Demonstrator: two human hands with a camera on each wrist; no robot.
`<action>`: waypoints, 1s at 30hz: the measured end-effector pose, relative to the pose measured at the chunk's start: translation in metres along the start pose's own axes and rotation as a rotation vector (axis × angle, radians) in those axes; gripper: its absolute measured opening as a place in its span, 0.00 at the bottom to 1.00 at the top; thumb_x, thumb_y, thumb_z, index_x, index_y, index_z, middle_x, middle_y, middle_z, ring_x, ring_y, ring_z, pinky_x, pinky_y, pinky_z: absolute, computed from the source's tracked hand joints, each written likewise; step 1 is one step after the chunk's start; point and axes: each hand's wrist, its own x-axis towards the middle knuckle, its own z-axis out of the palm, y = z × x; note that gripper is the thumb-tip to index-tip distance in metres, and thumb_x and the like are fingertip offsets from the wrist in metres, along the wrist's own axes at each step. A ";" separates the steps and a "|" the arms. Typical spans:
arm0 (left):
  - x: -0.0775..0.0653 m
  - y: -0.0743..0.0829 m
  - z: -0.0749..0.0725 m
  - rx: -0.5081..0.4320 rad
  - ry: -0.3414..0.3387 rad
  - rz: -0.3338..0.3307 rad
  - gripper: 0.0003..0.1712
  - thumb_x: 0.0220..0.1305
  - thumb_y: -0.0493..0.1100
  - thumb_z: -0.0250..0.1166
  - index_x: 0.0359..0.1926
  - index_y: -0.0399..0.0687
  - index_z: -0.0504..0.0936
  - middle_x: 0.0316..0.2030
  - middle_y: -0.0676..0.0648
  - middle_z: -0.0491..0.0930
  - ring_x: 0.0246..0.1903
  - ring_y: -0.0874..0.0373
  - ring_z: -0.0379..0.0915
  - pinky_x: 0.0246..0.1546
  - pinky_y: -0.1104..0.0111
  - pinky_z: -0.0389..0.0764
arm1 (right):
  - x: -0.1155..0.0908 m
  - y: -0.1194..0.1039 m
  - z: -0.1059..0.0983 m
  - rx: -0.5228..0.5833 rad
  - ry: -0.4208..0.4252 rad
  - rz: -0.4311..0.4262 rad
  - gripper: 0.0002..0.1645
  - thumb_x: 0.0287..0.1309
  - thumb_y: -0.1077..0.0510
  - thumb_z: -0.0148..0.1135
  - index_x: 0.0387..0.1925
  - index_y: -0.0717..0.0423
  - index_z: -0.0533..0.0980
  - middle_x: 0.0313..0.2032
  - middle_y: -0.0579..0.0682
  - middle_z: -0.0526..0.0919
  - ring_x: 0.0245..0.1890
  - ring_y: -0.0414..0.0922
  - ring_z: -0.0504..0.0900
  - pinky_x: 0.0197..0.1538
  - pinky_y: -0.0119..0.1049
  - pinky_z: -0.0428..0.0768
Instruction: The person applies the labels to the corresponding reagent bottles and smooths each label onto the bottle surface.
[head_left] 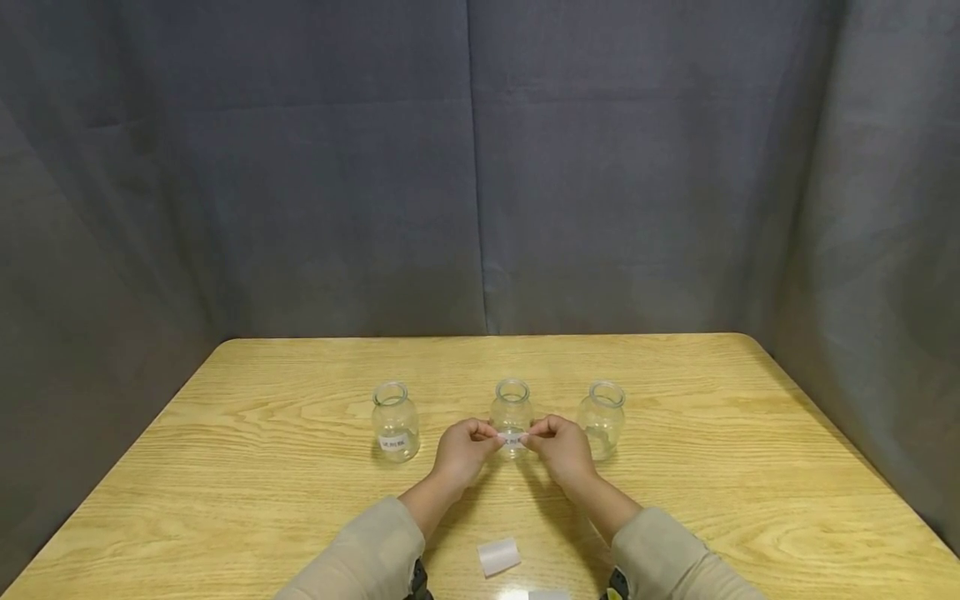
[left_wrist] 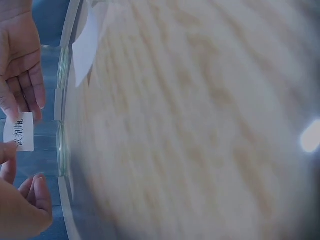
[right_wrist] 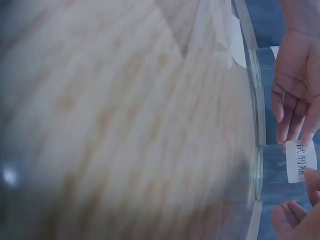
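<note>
A small white label [head_left: 513,438] with dark handwritten-style characters lies against the front of the middle clear glass jar [head_left: 512,408]. My left hand [head_left: 463,454] pinches the label's left end between thumb and fingers. At its right end, my right hand [head_left: 562,450] pinches it the same way. Both wrist views show the label [left_wrist: 20,132] held across the jar [right_wrist: 272,170], which stands upright. In the left wrist view the left hand [left_wrist: 22,205] is lowest; in the right wrist view the right hand [right_wrist: 302,220] is.
To the left stands a glass jar [head_left: 392,412] bearing a similar label [head_left: 393,442]. Another glass jar [head_left: 602,412], with no label visible, stands just beyond the right hand. A curled piece of pale paper [head_left: 498,557] lies on the wooden table [head_left: 262,500] between the forearms.
</note>
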 end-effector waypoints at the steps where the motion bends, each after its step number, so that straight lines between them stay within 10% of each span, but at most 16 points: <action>1: 0.000 0.000 0.000 0.004 0.003 -0.001 0.05 0.52 0.37 0.62 0.27 0.39 0.76 0.48 0.40 0.71 0.37 0.53 0.66 0.28 0.70 0.69 | 0.000 0.000 0.001 -0.004 0.001 0.006 0.05 0.46 0.65 0.61 0.24 0.65 0.73 0.42 0.60 0.75 0.45 0.56 0.71 0.47 0.40 0.72; 9: 0.001 0.000 -0.003 0.024 0.007 0.017 0.04 0.51 0.36 0.62 0.26 0.38 0.76 0.46 0.40 0.72 0.40 0.50 0.68 0.30 0.70 0.71 | 0.002 -0.001 0.002 -0.037 0.016 0.020 0.06 0.45 0.66 0.62 0.23 0.64 0.71 0.40 0.61 0.76 0.44 0.55 0.74 0.45 0.42 0.73; 18: 0.003 -0.002 -0.006 0.068 -0.009 0.065 0.06 0.50 0.37 0.63 0.26 0.39 0.74 0.39 0.45 0.75 0.40 0.51 0.70 0.34 0.68 0.73 | 0.010 0.001 -0.004 -0.081 -0.041 -0.013 0.30 0.41 0.64 0.65 0.48 0.66 0.66 0.37 0.57 0.75 0.36 0.49 0.75 0.37 0.37 0.76; 30: 0.014 -0.003 -0.012 0.051 -0.099 0.092 0.25 0.44 0.38 0.68 0.44 0.35 0.70 0.35 0.47 0.71 0.36 0.55 0.69 0.35 0.69 0.74 | 0.014 0.002 -0.006 -0.049 -0.113 -0.016 0.34 0.39 0.61 0.66 0.51 0.65 0.66 0.45 0.66 0.72 0.46 0.58 0.72 0.40 0.40 0.76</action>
